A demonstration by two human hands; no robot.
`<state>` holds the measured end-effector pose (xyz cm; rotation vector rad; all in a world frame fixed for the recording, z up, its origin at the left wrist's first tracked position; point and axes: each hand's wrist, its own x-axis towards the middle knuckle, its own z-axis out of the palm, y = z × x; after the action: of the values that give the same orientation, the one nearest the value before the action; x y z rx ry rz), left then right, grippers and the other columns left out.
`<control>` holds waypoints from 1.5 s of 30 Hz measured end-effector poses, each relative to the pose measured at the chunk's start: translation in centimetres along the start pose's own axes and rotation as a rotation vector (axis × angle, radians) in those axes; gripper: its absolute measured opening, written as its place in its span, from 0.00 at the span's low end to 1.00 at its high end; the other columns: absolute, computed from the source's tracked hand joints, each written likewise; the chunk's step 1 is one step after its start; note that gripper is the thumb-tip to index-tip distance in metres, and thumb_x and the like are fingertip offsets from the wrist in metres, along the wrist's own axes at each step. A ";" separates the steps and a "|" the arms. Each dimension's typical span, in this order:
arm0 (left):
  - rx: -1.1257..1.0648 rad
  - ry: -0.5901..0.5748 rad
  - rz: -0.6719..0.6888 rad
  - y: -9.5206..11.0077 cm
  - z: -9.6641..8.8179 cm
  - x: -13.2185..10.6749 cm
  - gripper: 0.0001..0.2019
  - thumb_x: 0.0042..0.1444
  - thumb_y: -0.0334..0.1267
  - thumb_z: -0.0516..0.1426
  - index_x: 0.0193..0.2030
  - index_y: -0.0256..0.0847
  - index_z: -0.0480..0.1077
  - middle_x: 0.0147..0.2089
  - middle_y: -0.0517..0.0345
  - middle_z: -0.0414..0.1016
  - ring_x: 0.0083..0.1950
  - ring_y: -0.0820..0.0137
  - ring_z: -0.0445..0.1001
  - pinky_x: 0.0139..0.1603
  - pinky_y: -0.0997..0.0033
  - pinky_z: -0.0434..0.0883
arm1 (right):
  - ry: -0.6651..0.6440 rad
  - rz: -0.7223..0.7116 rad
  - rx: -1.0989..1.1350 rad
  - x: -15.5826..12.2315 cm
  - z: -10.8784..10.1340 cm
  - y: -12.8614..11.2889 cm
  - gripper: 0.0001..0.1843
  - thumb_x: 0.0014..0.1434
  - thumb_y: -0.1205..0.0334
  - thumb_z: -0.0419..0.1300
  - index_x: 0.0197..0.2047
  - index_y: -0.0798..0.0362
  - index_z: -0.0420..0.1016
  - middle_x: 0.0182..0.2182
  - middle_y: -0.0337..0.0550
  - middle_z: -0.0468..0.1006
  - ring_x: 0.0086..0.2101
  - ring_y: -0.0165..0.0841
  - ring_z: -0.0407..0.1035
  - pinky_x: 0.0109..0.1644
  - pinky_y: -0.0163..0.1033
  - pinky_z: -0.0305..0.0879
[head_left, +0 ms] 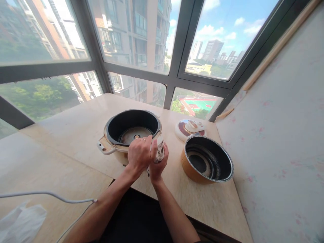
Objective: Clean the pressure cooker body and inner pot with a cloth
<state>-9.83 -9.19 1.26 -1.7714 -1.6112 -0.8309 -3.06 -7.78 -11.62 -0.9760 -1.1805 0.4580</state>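
Observation:
My left hand (140,152) and my right hand (159,166) are pressed together at the near right rim of an open electric pressure cooker (107,135). Both are closed around a crumpled whitish cloth (160,151) with dark marks, which bulges out between the fingers. A ring shows on my left hand. Inside the cooker's dark cavity lies a round heating plate (129,135) with a small knob at its centre. My hands cover part of the cooker's front and right side.
Right of my hands stands the inner pot (188,167), its black inside marked with pale residue. Behind it rests the cooker lid (180,130). A white cable (45,193) and a plastic bag (24,221) are at lower left. Windows and a papered wall (283,135) border the counter (83,125).

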 end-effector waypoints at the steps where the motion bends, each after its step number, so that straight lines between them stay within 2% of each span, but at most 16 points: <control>1: -0.011 -0.004 0.010 -0.2 -0.2 -0.2 0.20 0.70 0.41 0.45 0.40 0.35 0.75 0.28 0.50 0.76 0.29 0.62 0.73 0.32 0.62 0.62 | 0.009 0.108 0.046 1.3 0.1 0.5 0.33 0.58 0.61 0.64 0.65 0.54 0.60 0.62 0.56 0.69 0.61 0.43 0.67 0.65 0.52 0.65; 3: -0.045 -0.006 0.038 -0.6 -0.8 -0.7 0.19 0.70 0.42 0.46 0.42 0.34 0.76 0.29 0.51 0.77 0.29 0.62 0.73 0.32 0.61 0.63 | -0.038 0.259 0.135 4.3 0.1 1.6 0.35 0.54 0.61 0.65 0.65 0.54 0.63 0.61 0.53 0.72 0.58 0.42 0.69 0.64 0.51 0.65; 4: -0.066 0.001 0.056 -0.8 -1.2 -1.0 0.19 0.69 0.43 0.48 0.43 0.33 0.76 0.30 0.50 0.78 0.29 0.62 0.74 0.31 0.61 0.64 | -0.079 0.291 0.175 5.8 0.0 2.1 0.34 0.54 0.61 0.65 0.63 0.54 0.65 0.59 0.51 0.73 0.57 0.41 0.70 0.64 0.50 0.65; 8: -0.161 0.021 0.153 -2.2 -2.9 -2.3 0.18 0.65 0.46 0.54 0.45 0.30 0.76 0.33 0.48 0.80 0.30 0.61 0.76 0.32 0.61 0.68 | -0.257 0.309 0.224 9.7 -0.7 4.1 0.29 0.52 0.60 0.63 0.58 0.54 0.70 0.53 0.47 0.78 0.52 0.38 0.72 0.63 0.48 0.64; 13: -0.298 -0.001 0.281 -4.3 -4.9 -3.4 0.16 0.63 0.43 0.55 0.47 0.29 0.74 0.35 0.47 0.80 0.31 0.62 0.77 0.32 0.62 0.69 | -0.293 0.322 0.222 10.7 -0.6 5.5 0.29 0.50 0.58 0.65 0.56 0.56 0.73 0.50 0.48 0.79 0.49 0.39 0.73 0.61 0.48 0.65; 18: -0.393 -0.020 0.351 -6.3 -5.6 -3.8 0.16 0.63 0.42 0.54 0.51 0.31 0.71 0.38 0.47 0.81 0.32 0.63 0.77 0.32 0.63 0.70 | -0.290 0.328 0.240 10.9 -0.6 4.9 0.29 0.47 0.58 0.67 0.54 0.57 0.74 0.48 0.49 0.80 0.47 0.39 0.74 0.59 0.48 0.68; 22: -0.434 -0.020 0.389 -8.0 -5.2 -3.8 0.15 0.63 0.41 0.55 0.51 0.33 0.70 0.38 0.47 0.80 0.32 0.63 0.77 0.32 0.64 0.70 | -0.176 0.216 0.238 8.8 -1.5 2.6 0.30 0.51 0.63 0.67 0.58 0.55 0.72 0.54 0.50 0.77 0.52 0.39 0.73 0.62 0.50 0.66; 26: -0.461 0.002 0.426 -9.5 -4.7 -3.7 0.15 0.62 0.41 0.55 0.51 0.34 0.70 0.37 0.49 0.80 0.31 0.64 0.76 0.32 0.65 0.70 | -0.035 -0.067 0.178 3.8 -2.5 -0.7 0.28 0.57 0.69 0.65 0.61 0.52 0.69 0.59 0.52 0.73 0.59 0.41 0.69 0.65 0.55 0.64; 29: -0.491 -0.002 0.444 -10.7 -4.2 -3.7 0.16 0.62 0.42 0.55 0.51 0.34 0.71 0.37 0.49 0.80 0.32 0.64 0.76 0.32 0.65 0.70 | -0.034 -0.290 0.096 -0.1 -2.9 -3.0 0.31 0.57 0.72 0.66 0.63 0.52 0.66 0.61 0.55 0.69 0.61 0.44 0.66 0.63 0.58 0.66; 33: -0.520 0.016 0.455 -11.9 -3.9 -3.6 0.14 0.62 0.40 0.54 0.49 0.35 0.72 0.37 0.50 0.80 0.33 0.65 0.77 0.33 0.66 0.69 | -0.096 -0.410 0.044 -3.2 -2.4 -4.7 0.33 0.58 0.71 0.65 0.65 0.52 0.63 0.63 0.58 0.66 0.62 0.48 0.64 0.62 0.61 0.66; 36: -0.422 -0.002 0.373 -11.2 -4.6 -3.3 0.08 0.62 0.36 0.55 0.39 0.36 0.74 0.31 0.55 0.79 0.29 0.68 0.75 0.33 0.67 0.68 | -0.059 -0.397 0.044 -3.0 -1.6 -4.4 0.34 0.59 0.69 0.65 0.66 0.52 0.61 0.63 0.58 0.65 0.62 0.47 0.63 0.64 0.60 0.65; 37: -0.345 -0.035 0.313 -10.5 -5.1 -3.2 0.09 0.63 0.35 0.55 0.34 0.37 0.74 0.28 0.56 0.77 0.27 0.68 0.74 0.32 0.66 0.67 | -0.027 -0.365 0.044 -2.5 -1.4 -4.1 0.34 0.58 0.69 0.66 0.66 0.52 0.61 0.62 0.57 0.66 0.63 0.46 0.63 0.64 0.59 0.64; 39: -0.161 -0.116 0.170 -8.5 -5.9 -2.8 0.16 0.66 0.40 0.55 0.26 0.38 0.71 0.23 0.56 0.72 0.25 0.66 0.72 0.32 0.63 0.66 | 0.033 -0.252 0.058 -1.0 -1.0 -3.1 0.32 0.58 0.68 0.65 0.64 0.51 0.63 0.62 0.56 0.67 0.62 0.44 0.63 0.66 0.57 0.62; 40: -0.088 -0.151 0.108 -7.3 -6.3 -2.7 0.19 0.67 0.44 0.54 0.25 0.38 0.71 0.23 0.54 0.72 0.27 0.63 0.72 0.35 0.61 0.67 | 0.049 -0.166 0.074 0.0 -0.9 -2.5 0.31 0.58 0.68 0.65 0.63 0.52 0.64 0.61 0.55 0.68 0.62 0.43 0.64 0.66 0.56 0.62; 42: -0.041 -0.180 0.046 -4.9 -6.4 -2.5 0.19 0.67 0.48 0.53 0.32 0.36 0.75 0.28 0.51 0.76 0.31 0.60 0.75 0.41 0.57 0.68 | 0.036 0.045 0.119 2.2 -0.9 -1.2 0.29 0.56 0.65 0.65 0.61 0.53 0.67 0.59 0.54 0.72 0.58 0.41 0.68 0.64 0.53 0.64; 45: -0.006 -0.158 0.027 -2.5 -5.2 -2.6 0.19 0.68 0.47 0.53 0.37 0.34 0.76 0.31 0.49 0.78 0.34 0.58 0.75 0.38 0.57 0.65 | -0.085 0.312 0.174 5.5 -0.9 0.9 0.29 0.52 0.61 0.66 0.58 0.55 0.70 0.52 0.49 0.76 0.50 0.38 0.72 0.59 0.48 0.67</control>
<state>-12.81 -14.61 2.55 -1.9000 -1.6816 -0.6981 -0.12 -3.55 -9.35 -1.0001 -1.0469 0.8441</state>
